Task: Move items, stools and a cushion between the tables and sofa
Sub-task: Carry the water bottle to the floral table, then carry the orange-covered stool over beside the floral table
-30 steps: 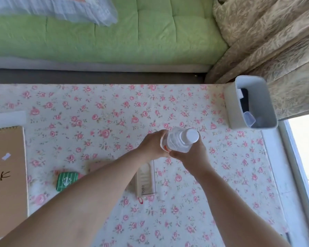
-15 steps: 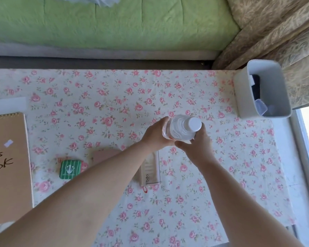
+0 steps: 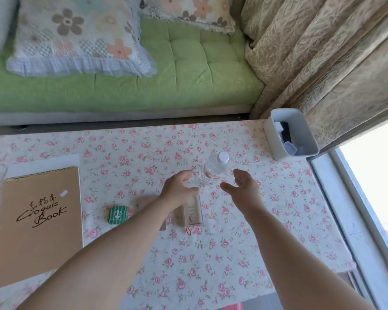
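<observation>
Both hands (image 3: 211, 186) flank the upright bottle (image 3: 214, 170), fingers spread.

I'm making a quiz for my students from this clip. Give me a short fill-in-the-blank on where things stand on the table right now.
1. The water bottle stands upright between the two open ____.
2. The bottle's cap is ____ in colour.
3. The small green tin lies on the tablecloth to the right of the brown ____.
4. The white bin sits at the table's far ____ corner.

Missing words: hands; white; sketchbook; right
</observation>
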The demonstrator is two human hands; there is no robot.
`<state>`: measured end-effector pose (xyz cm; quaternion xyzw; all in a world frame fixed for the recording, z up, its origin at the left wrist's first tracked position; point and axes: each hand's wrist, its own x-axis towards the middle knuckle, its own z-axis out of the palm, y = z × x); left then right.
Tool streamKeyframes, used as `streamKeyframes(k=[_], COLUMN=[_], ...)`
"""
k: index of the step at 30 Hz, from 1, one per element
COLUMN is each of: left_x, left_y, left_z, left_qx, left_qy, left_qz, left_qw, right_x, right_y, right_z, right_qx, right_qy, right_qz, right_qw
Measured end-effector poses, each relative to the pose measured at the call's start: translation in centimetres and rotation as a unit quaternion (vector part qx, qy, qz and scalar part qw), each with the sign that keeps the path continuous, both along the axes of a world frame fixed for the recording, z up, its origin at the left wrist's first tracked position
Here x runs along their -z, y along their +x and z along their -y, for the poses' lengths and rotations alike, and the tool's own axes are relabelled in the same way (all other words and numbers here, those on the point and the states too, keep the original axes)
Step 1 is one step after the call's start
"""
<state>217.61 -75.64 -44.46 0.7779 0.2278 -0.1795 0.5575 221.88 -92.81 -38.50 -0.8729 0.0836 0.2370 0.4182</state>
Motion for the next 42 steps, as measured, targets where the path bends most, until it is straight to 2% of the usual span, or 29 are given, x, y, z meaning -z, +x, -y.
streamKeyframes(k=[11, 19, 24, 29, 38, 42], left_x=[-14.1, -19.5, -21.8, -23.2, -23.2, -23.1], left_y=[-11.2, -15.5, -14.7, -13.5, -17.3, -23.0], left_z=[2.7, 3.3, 3.6, 4.0, 9.3, 14.9], left_qx=[-0.023, 0.017, 0.093, 0.197, 0.382, 0.481], left_qy=[0.021, 0.054, 0.049, 0.020, 0.001, -0.045], left_qz=[0.092, 0.116, 0.139, 0.167, 0.158, 0.143], left_qw=[0.995, 0.992, 0.985, 0.966, 0.910, 0.864], right_x=[-12.1, -16.3, -18.2, -19.0, -19.6, -19.8], right_y=[-10.8, -16.6, -18.4, -21.2, -30.7, -39.2], right_z=[1.1, 2.2, 2.5, 2.7, 4.5, 7.8], right_qx=[0.021, 0.071, 0.149, 0.280, 0.456, 0.528], right_qy=[0.116, 0.147, 0.119, 0.090, 0.053, 0.002], right_qz=[0.076, 0.091, 0.120, 0.157, 0.170, 0.155], right_qw=[0.990, 0.982, 0.974, 0.943, 0.872, 0.835])
